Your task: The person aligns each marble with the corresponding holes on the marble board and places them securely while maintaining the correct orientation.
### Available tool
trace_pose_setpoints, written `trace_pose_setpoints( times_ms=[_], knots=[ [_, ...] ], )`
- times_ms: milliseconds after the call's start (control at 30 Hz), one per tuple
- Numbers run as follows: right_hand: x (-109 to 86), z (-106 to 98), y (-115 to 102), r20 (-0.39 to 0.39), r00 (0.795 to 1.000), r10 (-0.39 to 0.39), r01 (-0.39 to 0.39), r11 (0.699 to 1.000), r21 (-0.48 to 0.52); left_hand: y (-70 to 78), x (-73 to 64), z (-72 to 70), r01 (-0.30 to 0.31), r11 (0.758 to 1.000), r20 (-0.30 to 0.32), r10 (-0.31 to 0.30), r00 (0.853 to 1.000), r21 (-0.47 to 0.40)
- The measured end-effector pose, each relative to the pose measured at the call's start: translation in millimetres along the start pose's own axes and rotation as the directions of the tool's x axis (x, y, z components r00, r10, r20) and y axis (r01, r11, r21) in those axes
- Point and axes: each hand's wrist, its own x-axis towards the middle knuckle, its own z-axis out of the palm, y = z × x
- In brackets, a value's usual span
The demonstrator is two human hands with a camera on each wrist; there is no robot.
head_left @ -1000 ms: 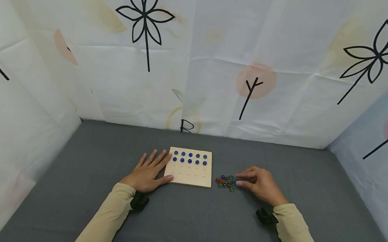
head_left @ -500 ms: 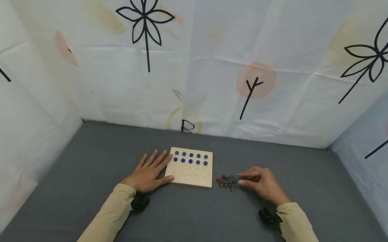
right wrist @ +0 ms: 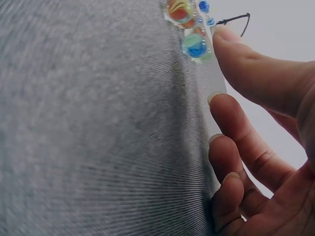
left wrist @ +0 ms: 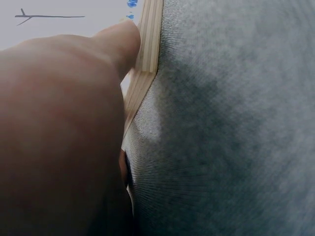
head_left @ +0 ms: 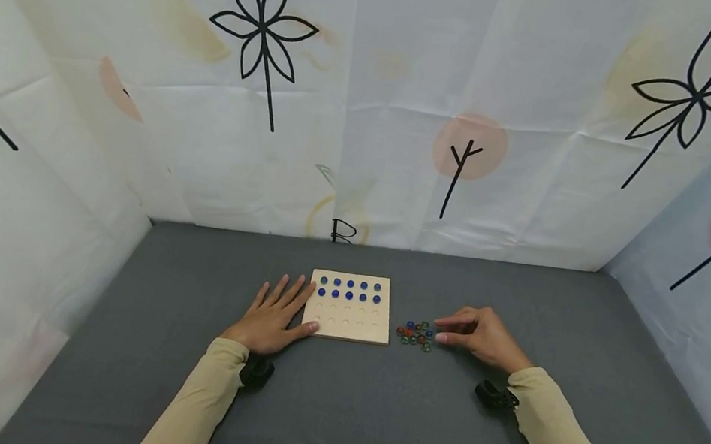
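A square pale wooden board (head_left: 347,327) lies on the grey cloth, with rows of round hollows. Blue marbles (head_left: 349,295) fill its two far rows; the nearer rows are bare. My left hand (head_left: 269,322) lies with fingers spread at the board's left side, thumb over its near left corner. In the left wrist view that thumb (left wrist: 120,46) rests against the wooden edge (left wrist: 151,39). A loose cluster of coloured glass marbles (head_left: 415,333) sits right of the board. My right hand (head_left: 482,338) is beside it, thumb and fingertips apart at the cluster's right edge, nothing visible between them.
Grey cloth (head_left: 328,415) covers the table. White printed sheets (head_left: 407,47) stand behind and at both sides. A dark wrist device (head_left: 256,371) is on the left wrist, another dark device (head_left: 496,396) on the right.
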Motion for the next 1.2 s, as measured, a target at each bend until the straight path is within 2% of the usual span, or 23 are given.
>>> trace_pose_setpoints(
  times_ms=[333, 733, 900, 1200],
  knots=[
    [-2.1, 4, -1, 0.001, 1.0, 0.006, -0.006, 0.995, -0.096, 1.6, -0.5, -1.8, 0.0, 1.0, -0.007, 0.0, 1.0, -0.007],
    [-0.1, 9, 0, -0.025, 1.0, -0.002, 0.0, 0.996, -0.088, 0.7, -0.5, -1.8, 0.011, 1.0, -0.002, -0.011, 1.0, -0.005],
    [2.1, 12, -4, -0.021, 1.0, -0.013, 0.01, 0.993, -0.117, -0.2, -0.6, -1.0, 0.01, 1.0, -0.001, -0.01, 1.0, -0.003],
    [6.9, 14, -9, -0.008, 1.0, 0.016, -0.017, 0.99, -0.14, 0.4, 0.1, -1.0, 0.008, 1.0, -0.004, -0.008, 1.0, -0.003]
  ],
)
